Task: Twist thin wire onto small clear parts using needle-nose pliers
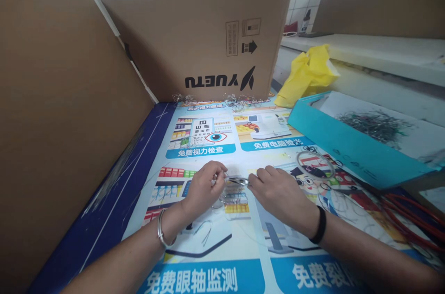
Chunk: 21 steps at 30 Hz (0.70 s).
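My right hand (274, 192), with a black band at the wrist, is closed around a pair of small metal pliers (239, 181); the handles are hidden in the fist. The jaws point left toward my left hand (206, 186), which wears a silver bangle. Its thumb and forefinger pinch a thin wire at the plier tips, though the wire is too fine to follow clearly. Just below the pliers lies a loose coil of thin wire (234, 199). A short bent wire piece (207, 231) rests on the printed sheet nearer to me.
Cardboard panels (167, 34) wall off the left and back. At right stands a blue box (344, 155) with a tangle of dark wire bits (373, 127). A yellow bag (306, 76) sits behind it. A clear ring (314, 165) and red cords (413, 220) lie at right.
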### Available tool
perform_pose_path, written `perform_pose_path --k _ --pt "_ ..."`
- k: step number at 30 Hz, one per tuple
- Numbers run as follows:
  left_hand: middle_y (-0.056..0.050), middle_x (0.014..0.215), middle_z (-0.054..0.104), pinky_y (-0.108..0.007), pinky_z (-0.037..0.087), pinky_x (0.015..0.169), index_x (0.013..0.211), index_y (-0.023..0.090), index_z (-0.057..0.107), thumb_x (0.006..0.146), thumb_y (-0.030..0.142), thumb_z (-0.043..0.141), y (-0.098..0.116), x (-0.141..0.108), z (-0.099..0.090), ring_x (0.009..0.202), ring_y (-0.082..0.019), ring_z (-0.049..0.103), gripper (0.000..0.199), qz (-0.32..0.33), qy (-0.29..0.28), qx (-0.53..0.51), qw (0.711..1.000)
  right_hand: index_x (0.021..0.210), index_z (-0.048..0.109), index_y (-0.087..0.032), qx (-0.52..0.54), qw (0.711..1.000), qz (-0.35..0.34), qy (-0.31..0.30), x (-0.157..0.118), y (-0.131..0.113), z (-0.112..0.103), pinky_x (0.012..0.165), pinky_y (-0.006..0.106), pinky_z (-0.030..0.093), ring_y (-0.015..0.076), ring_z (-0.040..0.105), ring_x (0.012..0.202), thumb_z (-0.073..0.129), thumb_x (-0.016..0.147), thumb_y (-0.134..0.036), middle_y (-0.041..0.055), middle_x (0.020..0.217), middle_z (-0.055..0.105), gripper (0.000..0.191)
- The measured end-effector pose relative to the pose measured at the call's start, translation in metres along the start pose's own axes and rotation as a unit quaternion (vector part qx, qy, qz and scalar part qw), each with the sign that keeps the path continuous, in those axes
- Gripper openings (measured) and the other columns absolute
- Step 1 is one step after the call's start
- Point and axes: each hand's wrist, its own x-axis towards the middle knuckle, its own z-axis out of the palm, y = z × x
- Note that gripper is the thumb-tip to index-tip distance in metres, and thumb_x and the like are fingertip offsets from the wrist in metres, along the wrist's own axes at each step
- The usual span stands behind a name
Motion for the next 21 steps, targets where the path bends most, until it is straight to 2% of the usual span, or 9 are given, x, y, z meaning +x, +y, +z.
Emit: perform_pose_path --k 4,12,21 --pt "-0.002 0.082 0.063 -0.026 0.046 0.068 0.072 0.019 0.049 0.079 0.01 0.044 0.0002 0.0016 -0.0002 0.071 -0.013 0.058 0.013 -0.018 -0.009 -0.01 1.0 0.079 0.056 -0.019 -0.011 1.0 -0.004 -0.003 -0.0021 0.0003 0.0008 0.058 0.031 0.02 0.0189 0.044 0.069 0.053 0.083 -0.014 0.0036 0.073 0.055 0.008" --pt "-0.002 0.081 0.063 -0.026 0.046 0.068 0.072 0.019 0.05 0.08 0.012 0.044 0.0017 0.0016 -0.0007 0.07 -0.013 0.058 0.012 -0.018 -0.003 -0.018 1.0 0.075 0.058 -0.019 0.011 1.0 0.012 -0.011 0.0012 -0.0021 -0.0032 0.059 0.031 0.021 0.0189 0.044 0.07 0.049 0.087 -0.021 0.005 0.072 0.056 0.015" --pt "-0.002 0.079 0.062 -0.026 0.046 0.068 0.072 0.019 0.05 0.08 0.013 0.045 0.0039 0.0014 -0.0007 0.069 -0.013 0.057 0.012 -0.016 -0.007 -0.016 1.0 0.078 0.056 -0.019 -0.025 0.999 -0.005 -0.02 0.0014 -0.0036 -0.0059 0.057 0.032 0.019 0.0202 0.044 0.069 0.055 0.079 -0.01 0.0046 0.073 0.054 0.009"
